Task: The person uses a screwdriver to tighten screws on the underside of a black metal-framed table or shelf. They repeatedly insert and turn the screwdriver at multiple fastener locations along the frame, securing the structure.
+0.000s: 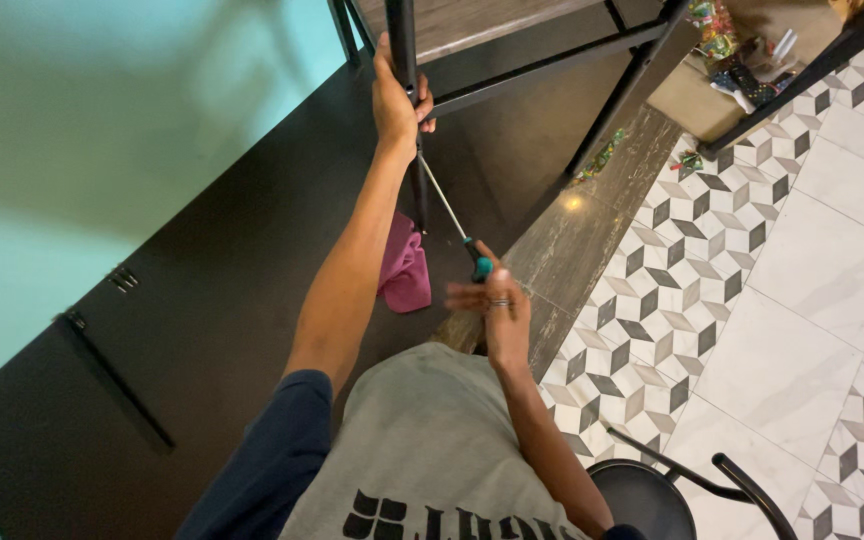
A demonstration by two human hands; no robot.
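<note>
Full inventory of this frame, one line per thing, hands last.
screwdriver: 1, steel shaft with teal-and-black handle, centre, tip at the black leg
black metal leg: 1, black, top centre, part of a metal frame
wooden shelf board: 1, grey-brown, top, in the frame
pink cloth: 1, pink, on the dark panel
dark panel: 1, black, left, lying flat
patterned tile floor: grey and white, right
round stool: 1, black, bottom right
litter: several pieces, mixed colours, top right
left hand: grips the black metal leg
right hand: blurred, on the screwdriver handle, wears a ring
</note>
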